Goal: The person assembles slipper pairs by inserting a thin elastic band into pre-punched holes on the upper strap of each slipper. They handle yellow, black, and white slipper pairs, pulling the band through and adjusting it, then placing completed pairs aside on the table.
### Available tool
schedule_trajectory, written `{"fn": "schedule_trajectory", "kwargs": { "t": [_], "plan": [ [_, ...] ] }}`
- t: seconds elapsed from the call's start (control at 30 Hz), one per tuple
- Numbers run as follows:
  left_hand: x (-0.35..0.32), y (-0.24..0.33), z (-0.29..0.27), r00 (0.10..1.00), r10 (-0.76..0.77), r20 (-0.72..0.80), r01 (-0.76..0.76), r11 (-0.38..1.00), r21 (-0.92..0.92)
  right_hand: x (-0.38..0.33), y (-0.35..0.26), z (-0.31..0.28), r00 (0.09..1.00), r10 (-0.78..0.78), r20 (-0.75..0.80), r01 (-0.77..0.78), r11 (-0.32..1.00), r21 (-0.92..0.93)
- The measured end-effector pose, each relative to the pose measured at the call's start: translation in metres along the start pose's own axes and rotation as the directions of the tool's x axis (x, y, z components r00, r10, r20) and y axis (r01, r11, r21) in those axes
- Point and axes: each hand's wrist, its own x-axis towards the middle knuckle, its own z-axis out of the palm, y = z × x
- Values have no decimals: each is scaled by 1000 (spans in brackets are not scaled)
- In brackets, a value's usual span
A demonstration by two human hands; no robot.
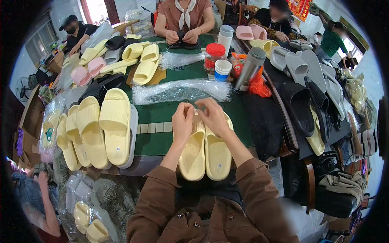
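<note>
A pair of pale yellow slide sandals [218,160] sits side by side at the table's near edge, heels toward me. Over their straps, my left hand [183,121] is closed, thumb and fingertips pinched together. My right hand [213,118] is just beside it, fingers bent and closed near the left fingertips. Whatever thin thing they pinch is too small to make out. Both hands hide most of the sandals' straps. Just beyond lies a bundle of thin clear plastic strands [182,91] in a clear wrapper.
More yellow slides [115,125] stand in a row at left on the green table mat [162,146]. A red-lidded jar [214,56], a white-and-blue cup [222,71] and a grey flask [250,68] stand beyond. Across the table, a person [185,24] works. Dark and grey slides [298,103] fill the right table.
</note>
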Motion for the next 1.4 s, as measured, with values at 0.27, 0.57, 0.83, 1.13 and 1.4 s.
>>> {"fn": "schedule_trajectory", "kwargs": {
  "t": [0.27,0.57,0.83,1.13,1.4],
  "plan": [
    [1,2,0,999,-39,17,39,999,-11,1,14,-2,998,11,56,-9,999,-36],
    [2,-6,2,995,86,-41,-82,991,103,0,3,2,992,-107,-65,106,994,-11],
    [-1,1,3,996,21,89,-26,998,53,0,1,-3,963,-264,-54,258,961,-98],
    [1,6,-2,993,-56,101,57,998,-11,-2,5,-4,966,-259,4,259,963,-73],
    [1,5,-5,989,-43,140,39,999,28,-5,1,-1,982,-173,70,176,984,-40]
  ]
}}
